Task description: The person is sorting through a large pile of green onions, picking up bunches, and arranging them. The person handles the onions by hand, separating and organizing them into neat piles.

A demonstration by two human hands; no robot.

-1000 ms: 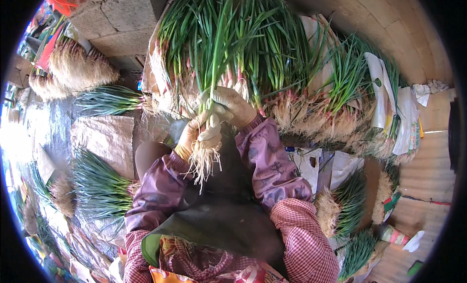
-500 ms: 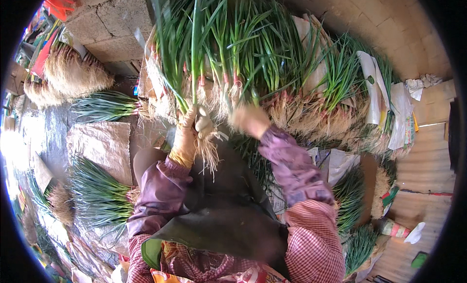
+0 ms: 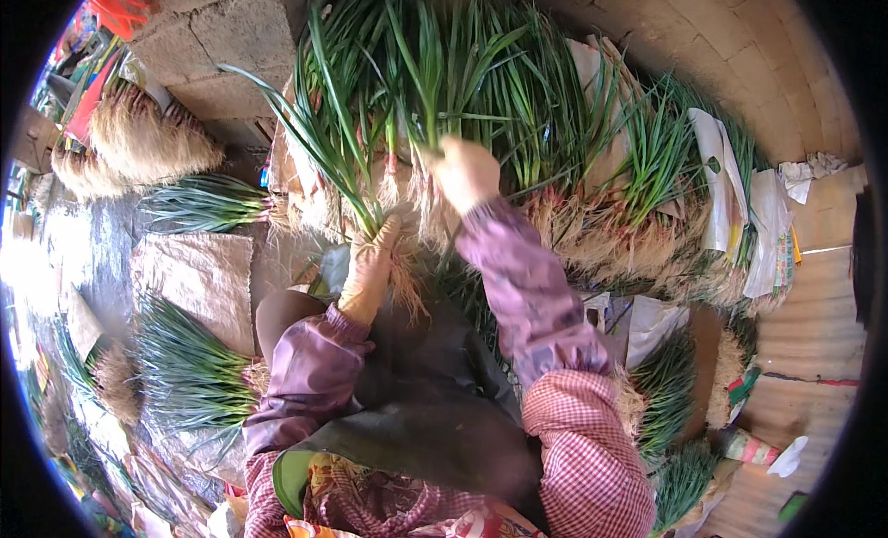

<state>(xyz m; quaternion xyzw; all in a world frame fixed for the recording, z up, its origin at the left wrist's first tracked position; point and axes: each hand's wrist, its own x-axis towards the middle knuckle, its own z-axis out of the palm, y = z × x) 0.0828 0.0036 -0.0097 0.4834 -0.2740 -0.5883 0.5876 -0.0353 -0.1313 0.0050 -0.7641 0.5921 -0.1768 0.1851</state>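
My left hand, in a pale yellowish glove, is closed round the base of a few spring onions. Their long green leaves slant up to the left, and pale stringy roots hang out beside the fingers. Farther forward and to the right, my right hand is closed at the lower stalk of another spring onion, its fingertips slightly blurred. This one stands upright in front of a thick row of spring onions that lean back with their reddish stems and roots toward me.
On the left lie bunches of spring onions and a beige sack piece. Rooted bundles stand at the far left by a block wall. More bunches and white wrapping are at the right. A dark apron covers my lap.
My right hand has moved forward and is now at the stalk of a spring onion in the row. The leaves in my left hand have tipped to the left.
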